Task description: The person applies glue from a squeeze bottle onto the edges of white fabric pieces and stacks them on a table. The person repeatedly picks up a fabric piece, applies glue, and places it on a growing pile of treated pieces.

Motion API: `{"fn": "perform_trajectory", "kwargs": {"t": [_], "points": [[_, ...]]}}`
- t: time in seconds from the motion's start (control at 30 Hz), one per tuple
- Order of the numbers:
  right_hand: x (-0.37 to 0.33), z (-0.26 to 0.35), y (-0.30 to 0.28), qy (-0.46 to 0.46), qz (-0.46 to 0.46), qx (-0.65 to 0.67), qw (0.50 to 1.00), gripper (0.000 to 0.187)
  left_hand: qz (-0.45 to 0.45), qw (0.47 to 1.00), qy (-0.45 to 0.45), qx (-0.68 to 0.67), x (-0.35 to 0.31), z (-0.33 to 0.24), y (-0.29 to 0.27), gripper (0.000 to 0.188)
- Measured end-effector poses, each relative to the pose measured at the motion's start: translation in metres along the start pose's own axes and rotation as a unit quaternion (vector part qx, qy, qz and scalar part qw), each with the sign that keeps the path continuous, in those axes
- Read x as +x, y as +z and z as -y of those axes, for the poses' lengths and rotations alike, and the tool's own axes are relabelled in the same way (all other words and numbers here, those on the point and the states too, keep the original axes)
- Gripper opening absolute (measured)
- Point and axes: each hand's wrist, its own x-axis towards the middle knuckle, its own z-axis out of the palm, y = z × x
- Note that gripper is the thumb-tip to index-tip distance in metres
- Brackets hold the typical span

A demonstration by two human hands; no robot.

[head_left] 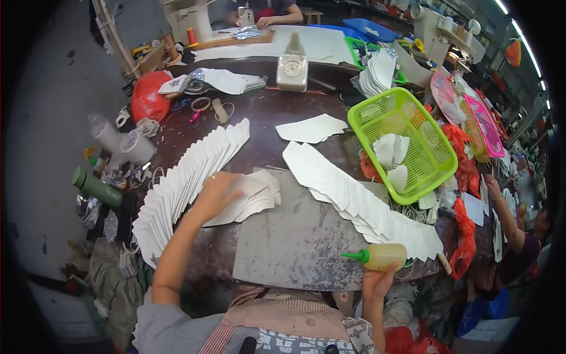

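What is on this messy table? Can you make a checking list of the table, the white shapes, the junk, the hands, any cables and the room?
Surface: dark worktable with a stained grey mat at the front.
Job's things: fanned rows of white cut pieces on the left and right; small stack; squeeze bottle with a green nozzle.
Clutter: green basket holding white pieces, red bag, tape rolls, green cylinder.
Grippers: left hand rests on the small stack; right hand grips the bottle.
Cables: nothing seen.
Surroundings: sewing machine, other people at work behind and on the right.
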Motion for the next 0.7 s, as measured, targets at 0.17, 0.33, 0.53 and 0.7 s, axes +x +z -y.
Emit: {"fn": "perform_trajectory", "kwargs": {"t": [0.17,0.33,0.53,0.7], "points": [[0.001,0.001,0.001,0.007,0.013,-0.021,1.0,0.059,-0.088,0.993,-0.002,0.075,-0.029,0.009,0.038,0.059],[0.001,0.002,0.002,0.001,0.016,-0.01,1.0,0.059,-0.144,0.982,-0.074,0.098,-0.041,0.014,0.049,0.066],[0.001,0.005,0.003,0.014,0.028,-0.018,0.999,0.061,-0.217,0.954,-0.14,-0.153,-0.046,0.009,0.048,0.039],[-0.003,0.006,-0.007,0.02,0.042,-0.046,0.998,0.061,0.067,0.938,0.006,-0.341,-0.044,-0.097,-0.019,0.056]]}}
